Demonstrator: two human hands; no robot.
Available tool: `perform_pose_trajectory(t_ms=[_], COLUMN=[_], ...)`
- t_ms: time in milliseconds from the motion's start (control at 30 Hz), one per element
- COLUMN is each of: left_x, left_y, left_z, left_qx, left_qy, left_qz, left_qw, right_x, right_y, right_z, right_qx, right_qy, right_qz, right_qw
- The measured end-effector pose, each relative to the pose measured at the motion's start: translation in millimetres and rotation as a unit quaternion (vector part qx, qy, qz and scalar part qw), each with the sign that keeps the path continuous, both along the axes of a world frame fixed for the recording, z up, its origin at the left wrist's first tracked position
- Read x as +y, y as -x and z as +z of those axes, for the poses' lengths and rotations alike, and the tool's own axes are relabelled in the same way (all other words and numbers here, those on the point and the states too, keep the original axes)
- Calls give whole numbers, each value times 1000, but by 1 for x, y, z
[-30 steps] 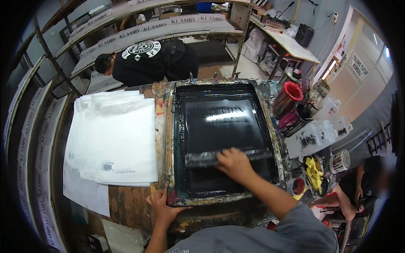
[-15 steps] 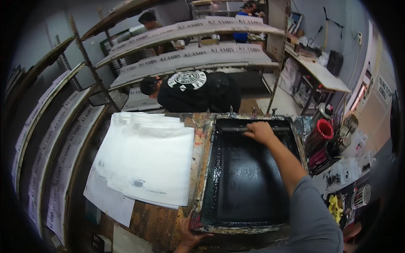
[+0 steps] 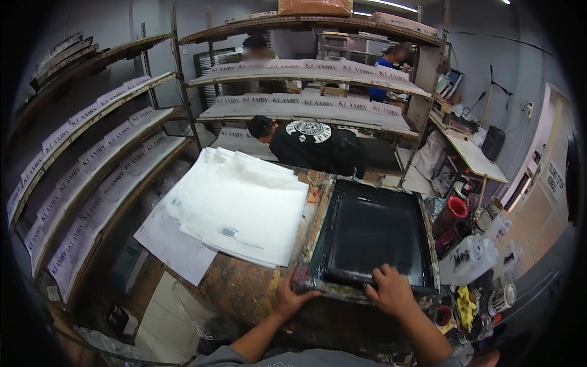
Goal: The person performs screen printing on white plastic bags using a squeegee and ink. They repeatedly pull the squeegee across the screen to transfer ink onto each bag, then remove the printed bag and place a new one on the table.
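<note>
A screen-printing frame (image 3: 435, 260) with a paint-crusted rim and dark ink over its mesh lies on the worktable. At its near end, my right hand (image 3: 391, 290) is closed on a squeegee (image 3: 345, 278), a dark bar lying across the mesh; the fingers hide part of it. My left hand (image 3: 292, 298) grips the near left corner of the frame, thumb along the front edge, other fingers partly hidden. To the left of the frame is a stack of white sheets (image 3: 244, 202), the top one bearing a small dark print near its lower edge.
Racks of printed sheets (image 3: 116, 144) stand left and at the back. A person in black (image 3: 312, 144) bends beyond the table; others stand behind the racks. On the right are a red container (image 3: 454, 209), a translucent jug (image 3: 477, 257), a yellow cloth (image 3: 466, 306) and a paint can (image 3: 502, 298).
My right hand has drawn the squeegee from the far end of the frame to the near end. My left hand stays at the corner. The view has shifted, showing more of the back racks.
</note>
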State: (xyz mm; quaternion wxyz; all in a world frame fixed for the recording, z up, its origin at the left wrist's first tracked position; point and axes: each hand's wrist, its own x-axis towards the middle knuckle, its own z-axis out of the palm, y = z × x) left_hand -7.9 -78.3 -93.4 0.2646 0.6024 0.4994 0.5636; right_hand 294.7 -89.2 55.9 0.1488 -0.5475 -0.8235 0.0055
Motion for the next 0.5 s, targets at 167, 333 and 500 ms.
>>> perform_pose_trajectory(t_ms=[167, 333, 500], left_x=[25, 92, 213], left_y=[-27, -36, -28], left_z=[84, 141, 87], left_qx=[-240, -221, -246], left_qy=[-27, -156, -139], left_qz=[-59, -63, -57], left_qw=[969, 961, 958], right_x=[7, 76, 133], right_y=[11, 10, -4], right_z=[56, 129, 180], right_qx=[-20, 14, 37], right_qy=[-181, -273, -283], right_qz=[-24, -70, -65], right_qw=[983, 959, 956])
